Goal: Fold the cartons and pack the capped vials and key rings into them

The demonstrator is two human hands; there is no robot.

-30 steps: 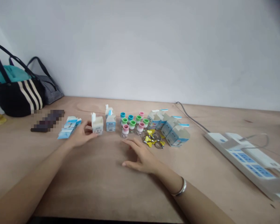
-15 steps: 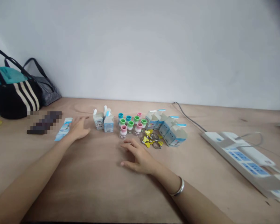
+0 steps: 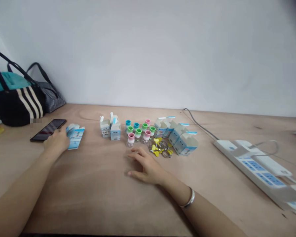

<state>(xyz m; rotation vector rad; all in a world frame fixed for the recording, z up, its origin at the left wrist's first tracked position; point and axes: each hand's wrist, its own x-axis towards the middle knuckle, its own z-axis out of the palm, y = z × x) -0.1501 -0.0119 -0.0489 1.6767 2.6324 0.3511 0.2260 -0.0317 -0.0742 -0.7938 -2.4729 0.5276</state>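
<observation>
At the left, my left hand is closed on the near-left edge of a flat, blue-and-white printed piece that looks like a flattened box. Part of that piece curls up by the fingers, and the fingertips are partly hidden. My right hand rests on the table, fingers bent and apart, holding nothing. Just beyond it stand several small clear bottles with pink, green and blue rims. Beside them lies a pile of metal rings with yellow tabs. Open small boxes stand left and right of the bottles.
A dark phone lies beyond my left hand. Two bags, one black with white stripes, stand at the far left. A white power strip with a grey cable lies at the right. A wall backs the table.
My left hand has moved left and nearer, from the right side of the flattened box to its near-left edge, and closed on it. The piece has turned and shifted right. My right hand stays put.
</observation>
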